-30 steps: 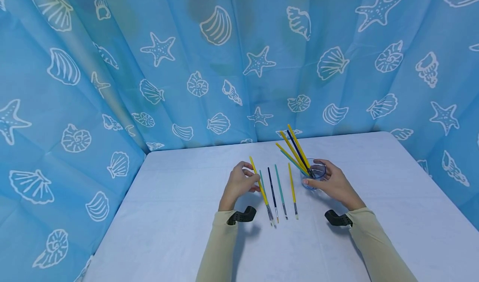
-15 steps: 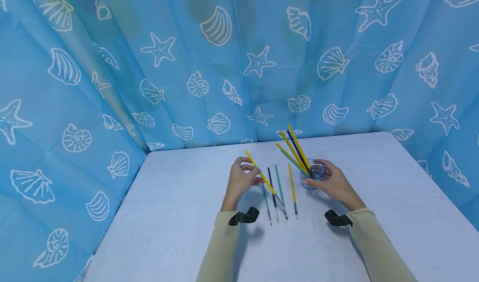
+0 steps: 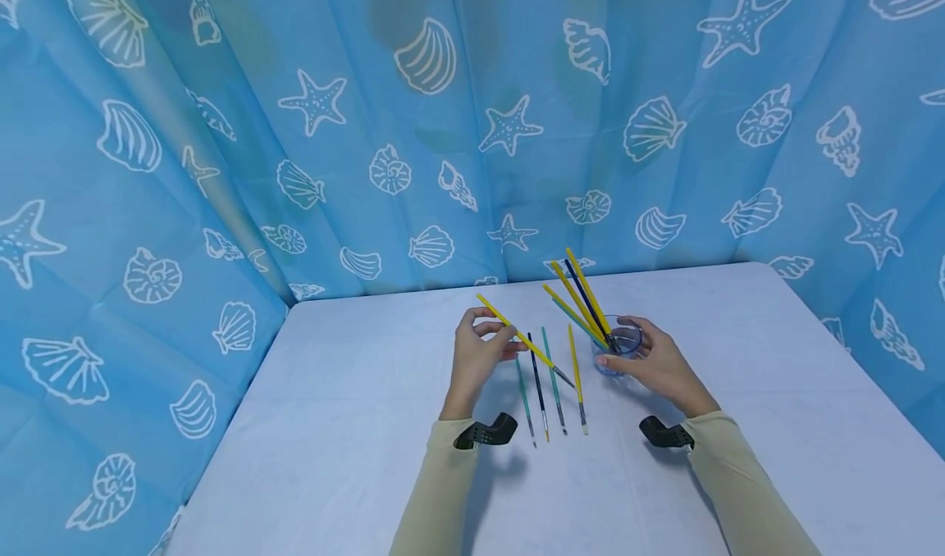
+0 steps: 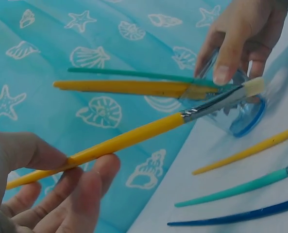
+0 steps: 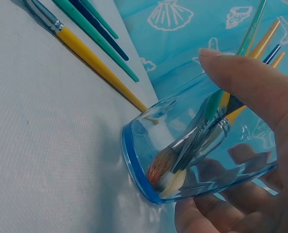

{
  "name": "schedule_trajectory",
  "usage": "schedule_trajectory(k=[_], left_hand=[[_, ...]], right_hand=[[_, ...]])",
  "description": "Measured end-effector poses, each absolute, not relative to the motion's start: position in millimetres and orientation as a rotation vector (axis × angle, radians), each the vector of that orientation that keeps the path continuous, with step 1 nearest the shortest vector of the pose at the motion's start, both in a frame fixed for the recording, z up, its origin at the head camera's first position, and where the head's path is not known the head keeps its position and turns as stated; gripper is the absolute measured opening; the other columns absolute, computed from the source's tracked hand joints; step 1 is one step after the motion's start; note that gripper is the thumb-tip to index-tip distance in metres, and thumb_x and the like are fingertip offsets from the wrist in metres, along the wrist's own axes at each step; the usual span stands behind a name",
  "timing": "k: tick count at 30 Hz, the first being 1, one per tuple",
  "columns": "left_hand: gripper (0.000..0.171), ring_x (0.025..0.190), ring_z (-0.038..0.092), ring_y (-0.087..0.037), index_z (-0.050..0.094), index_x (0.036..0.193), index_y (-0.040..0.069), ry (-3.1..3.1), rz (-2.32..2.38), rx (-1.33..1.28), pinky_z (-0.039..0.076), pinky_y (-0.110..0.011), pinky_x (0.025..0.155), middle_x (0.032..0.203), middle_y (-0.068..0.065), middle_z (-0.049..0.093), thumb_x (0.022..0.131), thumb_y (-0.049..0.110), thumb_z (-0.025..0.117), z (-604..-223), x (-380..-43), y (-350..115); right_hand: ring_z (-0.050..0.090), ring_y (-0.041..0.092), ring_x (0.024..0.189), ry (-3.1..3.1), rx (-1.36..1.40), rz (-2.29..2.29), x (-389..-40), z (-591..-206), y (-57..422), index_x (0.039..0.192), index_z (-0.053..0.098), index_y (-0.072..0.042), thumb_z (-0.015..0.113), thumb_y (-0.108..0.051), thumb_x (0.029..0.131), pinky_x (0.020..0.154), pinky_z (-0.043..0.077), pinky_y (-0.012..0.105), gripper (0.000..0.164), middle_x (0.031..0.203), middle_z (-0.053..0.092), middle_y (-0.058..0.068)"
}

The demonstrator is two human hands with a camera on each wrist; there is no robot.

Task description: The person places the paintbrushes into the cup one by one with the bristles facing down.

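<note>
My left hand [image 3: 474,357] pinches a yellow paintbrush [image 4: 144,134] by its handle, between thumb and fingers. The brush is held in the air, slanted, its pale bristle end towards the cup. On the right, my right hand [image 3: 668,369] grips a clear blue-tinted cup [image 3: 627,339] round its side. Yellow, green and dark blue paintbrushes lean inside it, their bristles [image 5: 165,170] down at its base. Between the hands lie another yellow paintbrush [image 3: 575,363], a green paintbrush [image 3: 556,392], a dark blue paintbrush [image 3: 540,385] and a second green paintbrush [image 3: 525,400].
A white-covered table [image 3: 332,458] carries everything. Behind it and along both sides hangs a blue curtain [image 3: 443,252] with white shells and starfish. A black wrist mount [image 3: 487,433] sits on the left sleeve, and another black mount [image 3: 666,433] on the right.
The left hand has lifted the yellow paintbrush off the left end of the row and swung its bristle end to the right, towards the cup. The right hand and cup have stayed put.
</note>
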State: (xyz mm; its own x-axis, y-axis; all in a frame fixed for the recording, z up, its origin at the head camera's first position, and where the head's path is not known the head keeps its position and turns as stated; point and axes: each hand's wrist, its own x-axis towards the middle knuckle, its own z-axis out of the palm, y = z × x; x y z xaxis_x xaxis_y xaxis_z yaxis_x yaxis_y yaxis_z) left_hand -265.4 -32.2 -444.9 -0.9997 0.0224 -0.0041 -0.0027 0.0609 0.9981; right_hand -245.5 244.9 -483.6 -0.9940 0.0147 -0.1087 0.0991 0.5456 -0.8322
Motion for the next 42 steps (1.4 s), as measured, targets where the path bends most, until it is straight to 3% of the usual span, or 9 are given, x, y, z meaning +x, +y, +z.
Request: schedule_trajectory(k=[23,32,42], left_hand=[[0.041,0.088,0.080,-0.032,0.047,0.128,0.004,2.182,2.345,0.091,0.065,-0.034,0.081,0.106,-0.017,0.071,0.097,0.015,0.071,-434.2,-258.6,-12.3],[0.034,0.087,0.080,-0.028,0.050,0.122,0.009,2.175,2.374,0.144,0.065,-0.033,0.081,0.105,-0.015,0.071,0.096,0.014,0.072,-425.6,-260.1,-1.8],[0.031,0.087,0.080,-0.030,0.052,0.120,0.008,2.145,2.396,0.193,0.065,-0.034,0.082,0.105,-0.016,0.069,0.096,0.012,0.072,-422.7,-261.8,10.5]], right_hand=[[0.037,0.050,0.149,2.692,0.048,-1.488,-244.7,-486.6,245.5,0.160,0.030,-0.010,0.081,-0.047,0.087,0.118,0.036,0.067,0.097,0.161,0.039,0.025],[0.037,0.051,0.149,2.700,0.058,-1.482,-246.2,-488.7,246.4,0.161,0.030,-0.010,0.081,-0.045,0.087,0.117,0.036,0.067,0.096,0.162,0.038,0.026],[0.038,0.050,0.149,2.688,0.041,-1.501,-245.4,-487.7,246.5,0.161,0.030,-0.009,0.082,-0.043,0.087,0.118,0.037,0.066,0.096,0.161,0.039,0.025]])
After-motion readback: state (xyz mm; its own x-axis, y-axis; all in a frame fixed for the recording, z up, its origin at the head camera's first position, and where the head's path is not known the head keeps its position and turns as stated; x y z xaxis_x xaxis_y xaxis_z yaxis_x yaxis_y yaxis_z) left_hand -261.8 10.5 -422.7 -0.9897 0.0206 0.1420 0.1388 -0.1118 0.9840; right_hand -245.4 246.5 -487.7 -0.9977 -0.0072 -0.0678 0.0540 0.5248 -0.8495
